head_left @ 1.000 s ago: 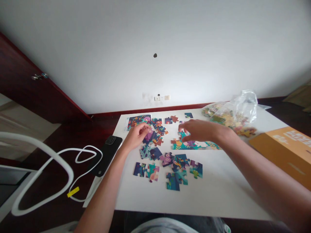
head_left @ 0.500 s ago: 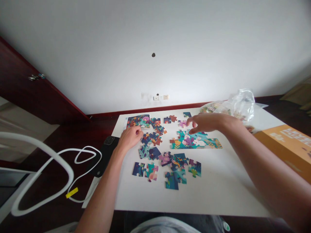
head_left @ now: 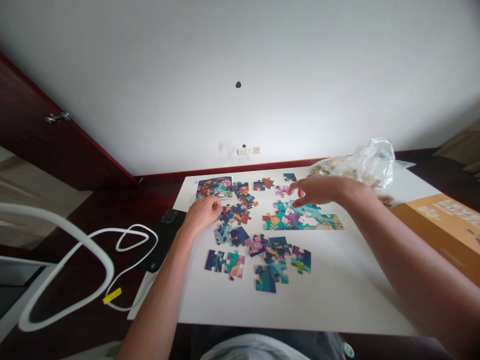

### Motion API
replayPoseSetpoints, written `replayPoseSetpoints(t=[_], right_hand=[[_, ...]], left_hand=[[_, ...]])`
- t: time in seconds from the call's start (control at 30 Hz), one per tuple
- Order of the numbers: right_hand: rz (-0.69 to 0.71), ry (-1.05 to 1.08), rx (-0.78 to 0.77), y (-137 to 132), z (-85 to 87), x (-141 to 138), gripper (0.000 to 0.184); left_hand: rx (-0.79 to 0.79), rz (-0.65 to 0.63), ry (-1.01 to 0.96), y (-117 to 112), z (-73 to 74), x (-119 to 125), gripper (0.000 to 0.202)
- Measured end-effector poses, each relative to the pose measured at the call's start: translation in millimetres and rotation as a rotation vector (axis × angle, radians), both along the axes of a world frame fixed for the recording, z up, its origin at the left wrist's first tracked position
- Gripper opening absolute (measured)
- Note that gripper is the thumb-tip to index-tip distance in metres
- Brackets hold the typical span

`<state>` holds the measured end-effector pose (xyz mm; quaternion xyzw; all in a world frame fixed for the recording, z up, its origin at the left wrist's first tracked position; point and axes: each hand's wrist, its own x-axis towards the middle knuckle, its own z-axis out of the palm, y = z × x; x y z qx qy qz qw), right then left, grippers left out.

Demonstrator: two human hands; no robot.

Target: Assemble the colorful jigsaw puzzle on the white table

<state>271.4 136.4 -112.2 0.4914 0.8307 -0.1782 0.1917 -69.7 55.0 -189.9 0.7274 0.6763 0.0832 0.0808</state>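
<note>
Head cam, looking down over both forearms at a white tabletop point(head_left: 318, 295), with jigsaw pieces point(head_left: 238, 212) spread across the middle of it.

The left hand point(head_left: 202, 214) sits around 9 o'clock of the pieces, curled loosely with the fingers bent down at a dark cluster. It might be pinching a piece, but I can't tell from this angle. The right hand point(head_left: 318, 191) is open and hovers high with the fingers spread, the index finger point(head_left: 294, 201) dipping toward the top of a joined teal section with white rabbits point(head_left: 302, 220). It doesn't seem to be holding anything, and a small pink-and-purple piece point(head_left: 283, 191) lies just beside the fingers.

The rest of the pieces are in small joined clumps toward 6 o'clock, with gaps between them, probably so each clump can be seen separately. A printed picture card point(head_left: 213, 188) lies at about 11 o'clock on the far edge, likely kept there so it stays visible and clear of the pieces.

Around 2 o'clock there's a clear plastic bag point(head_left: 375, 165) with more pieces showing through it, and at 3 o'clock an orange cardboard box point(head_left: 438, 225) overhangs the frame. Off the table at 9 o'clock, a black phone point(head_left: 165, 240) sits beside a tangled white cable point(head_left: 127, 240), seemingly out of the way of the work.
</note>
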Motion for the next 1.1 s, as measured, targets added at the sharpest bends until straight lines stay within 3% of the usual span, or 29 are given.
replayPoseSetpoints(t=[0.17,0.3,0.5,0.57,0.7,0.8,1.1], right_hand=[[0.003,0.012,-0.017,1,-1.8,1,0.059],[0.032,0.054,-0.020,1,-1.7,2,0.061],[0.050,0.035,0.008,1,-0.3,4,0.059],[0.048,0.037,0.007,1,0.3,4,0.060],[0.047,0.084,-0.009,-2,3.9,3,0.059],[0.057,0.078,-0.023,-5,8.6,0,0.056],[0.085,0.072,-0.021,-7,9.4,0,0.052]], left_hand=[[0.102,-0.052,-0.022,1,-2.6,-4,0.017],[0.158,-0.069,-0.041,-2,5.8,-2,0.024],[0.235,-0.042,-0.044,-28,11.8,-4,0.046],[0.260,0.008,-0.002,-42,5.7,-17,0.055],[0.265,0.269,0.186,-68,-10.2,-54,0.067],[0.239,0.336,0.254,-82,-19.5,-71,0.066],[0.238,0.372,0.247,-88,-19.2,-59,0.051]])
